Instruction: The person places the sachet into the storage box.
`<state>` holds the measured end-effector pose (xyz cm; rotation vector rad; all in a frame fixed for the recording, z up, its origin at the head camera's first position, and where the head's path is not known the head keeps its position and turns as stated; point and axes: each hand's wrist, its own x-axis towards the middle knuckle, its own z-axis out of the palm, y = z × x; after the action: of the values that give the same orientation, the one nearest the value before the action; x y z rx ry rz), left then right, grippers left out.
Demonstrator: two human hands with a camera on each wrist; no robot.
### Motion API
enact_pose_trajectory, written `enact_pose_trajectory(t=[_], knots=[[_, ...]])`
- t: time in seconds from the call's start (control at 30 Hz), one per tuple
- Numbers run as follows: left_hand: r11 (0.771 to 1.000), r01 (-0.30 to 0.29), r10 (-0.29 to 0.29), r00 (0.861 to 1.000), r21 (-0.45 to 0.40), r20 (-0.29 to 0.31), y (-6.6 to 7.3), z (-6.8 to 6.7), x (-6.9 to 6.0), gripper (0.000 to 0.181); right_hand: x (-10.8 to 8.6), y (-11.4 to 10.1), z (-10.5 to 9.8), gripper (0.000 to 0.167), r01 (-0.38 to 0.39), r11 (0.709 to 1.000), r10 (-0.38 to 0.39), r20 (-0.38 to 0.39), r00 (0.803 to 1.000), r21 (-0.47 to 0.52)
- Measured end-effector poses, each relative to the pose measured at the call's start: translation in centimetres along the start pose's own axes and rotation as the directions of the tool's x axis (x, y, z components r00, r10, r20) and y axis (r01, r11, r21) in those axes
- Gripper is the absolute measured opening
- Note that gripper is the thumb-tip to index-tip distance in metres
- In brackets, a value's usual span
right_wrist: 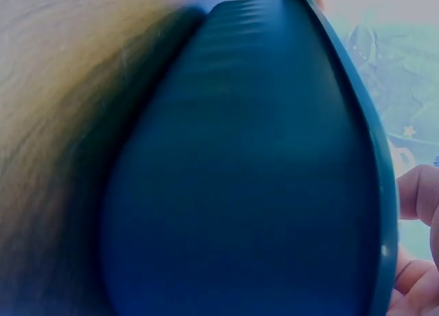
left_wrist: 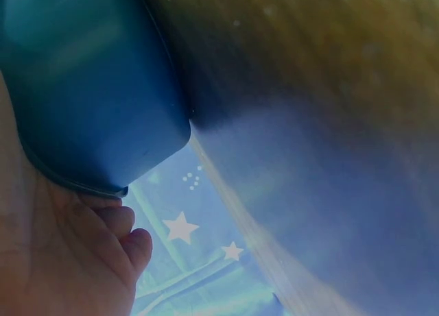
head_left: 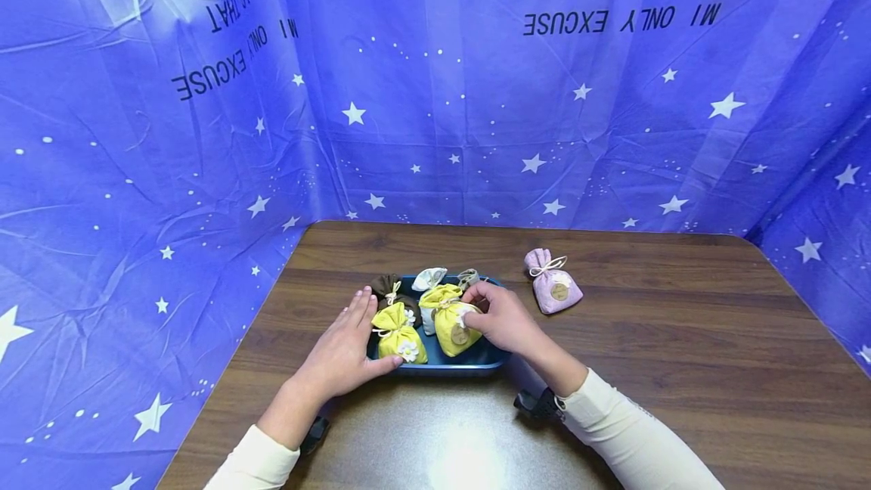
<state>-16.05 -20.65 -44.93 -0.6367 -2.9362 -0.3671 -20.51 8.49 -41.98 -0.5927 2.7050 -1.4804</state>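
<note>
A blue tray (head_left: 442, 370) holds several small drawstring pouches. My right hand (head_left: 503, 317) pinches a yellow pouch (head_left: 449, 335) with a round tag and white flower, over the tray's right half. Another yellow pouch (head_left: 391, 346) lies in the front left, near my left thumb. My left hand (head_left: 343, 350) rests along the tray's left edge, fingers extended and thumb at the front rim. Behind are a brown pouch (head_left: 386, 284), a white pouch (head_left: 430, 278) and a grey-beige one (head_left: 468, 277), all partly hidden. Both wrist views mostly show the tray's outer wall (left_wrist: 103, 103).
A pink pouch (head_left: 558, 293) with a round tag lies on the wooden table (head_left: 680, 339), to the right of the tray. Blue star-printed curtains (head_left: 476, 119) hang behind the table and at both sides.
</note>
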Motion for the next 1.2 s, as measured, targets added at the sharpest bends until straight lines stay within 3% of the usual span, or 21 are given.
enact_pose_trajectory(t=[0.27,0.57,1.2], knots=[[1.0,0.002,-0.002,1.0,-0.002,0.006,0.0,0.0,0.1,0.111,0.0,-0.3,1.1,0.016,0.025,1.0,-0.025,0.022,0.999,0.018],[1.0,-0.003,0.003,1.0,-0.004,-0.002,0.0,0.1,0.1,0.112,-0.2,-0.4,2.0,0.017,0.081,0.993,-0.082,0.0,0.997,-0.091],[1.0,0.0,0.0,1.0,-0.003,-0.017,0.1,0.0,0.0,0.111,-0.2,-0.4,3.6,0.015,0.135,0.975,-0.12,0.091,0.989,-0.178]])
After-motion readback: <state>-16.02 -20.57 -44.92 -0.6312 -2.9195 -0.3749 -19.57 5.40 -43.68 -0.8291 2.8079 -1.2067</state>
